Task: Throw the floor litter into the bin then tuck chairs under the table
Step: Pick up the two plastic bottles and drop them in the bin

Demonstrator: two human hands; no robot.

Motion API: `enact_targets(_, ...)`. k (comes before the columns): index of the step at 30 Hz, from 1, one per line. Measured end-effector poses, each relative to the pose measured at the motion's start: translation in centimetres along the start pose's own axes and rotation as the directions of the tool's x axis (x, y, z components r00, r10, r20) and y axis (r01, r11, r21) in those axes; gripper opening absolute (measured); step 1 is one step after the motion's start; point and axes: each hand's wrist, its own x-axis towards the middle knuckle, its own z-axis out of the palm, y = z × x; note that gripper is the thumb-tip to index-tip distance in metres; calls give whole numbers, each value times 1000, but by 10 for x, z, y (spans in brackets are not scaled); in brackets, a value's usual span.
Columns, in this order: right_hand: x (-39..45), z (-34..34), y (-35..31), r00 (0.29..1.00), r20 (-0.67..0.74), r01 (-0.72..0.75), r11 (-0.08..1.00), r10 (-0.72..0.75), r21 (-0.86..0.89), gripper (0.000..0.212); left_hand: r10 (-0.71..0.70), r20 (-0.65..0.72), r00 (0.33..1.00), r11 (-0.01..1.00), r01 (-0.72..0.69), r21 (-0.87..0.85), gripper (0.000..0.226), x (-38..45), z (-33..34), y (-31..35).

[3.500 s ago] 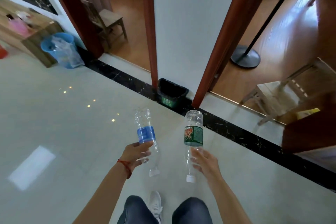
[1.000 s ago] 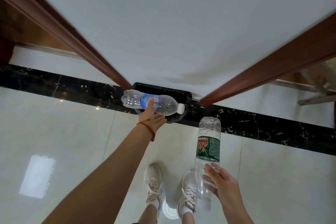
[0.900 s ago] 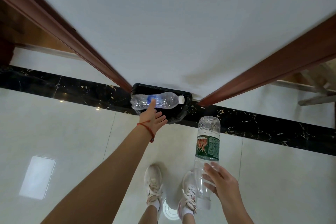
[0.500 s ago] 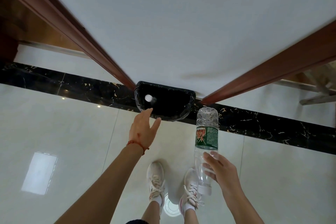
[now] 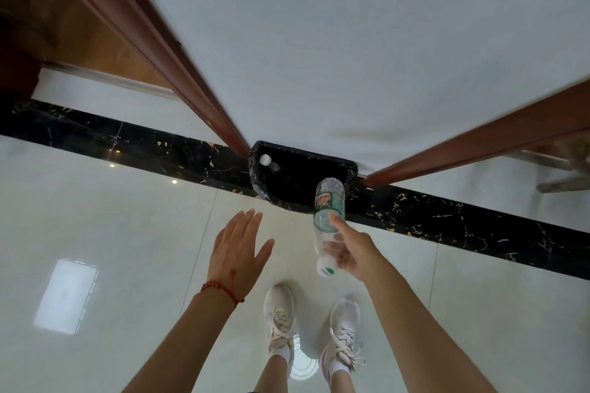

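Observation:
A small black bin (image 5: 349, 171) lined with a black bag stands on the floor against the white wall, straight ahead of my feet. Inside it at the left, the white cap of the blue-label bottle (image 5: 265, 160) shows. My right hand (image 5: 352, 250) grips a clear green-label bottle (image 5: 329, 207) near its capped end, base pointing at the bin's front right rim. My left hand (image 5: 238, 254) is empty, fingers spread, palm down, short of the bin on its left.
A black marble strip (image 5: 447, 217) runs along the floor under the bin. Red-brown door frames (image 5: 166, 51) rise on both sides of the wall. Legs of a wooden chair (image 5: 565, 175) show at the far right. Pale glossy tiles lie around my shoes.
My left hand let go of the blue-label bottle, which dropped into the bin, then drew back and opened. My right hand moved the green-label bottle forward to the bin's rim.

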Motion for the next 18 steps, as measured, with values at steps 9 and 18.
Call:
enact_targets(9, 14, 21, -43, 987, -69, 137, 985, -145, -104, 47, -43, 9, 999, 999, 43, -16, 66, 6, -8, -16)
enact_targets(18, -24, 11, -11, 726, 77, 527, 482, -683, -700, 48, -17, 34, 999, 999, 18, -26, 85, 4, -21, -1)
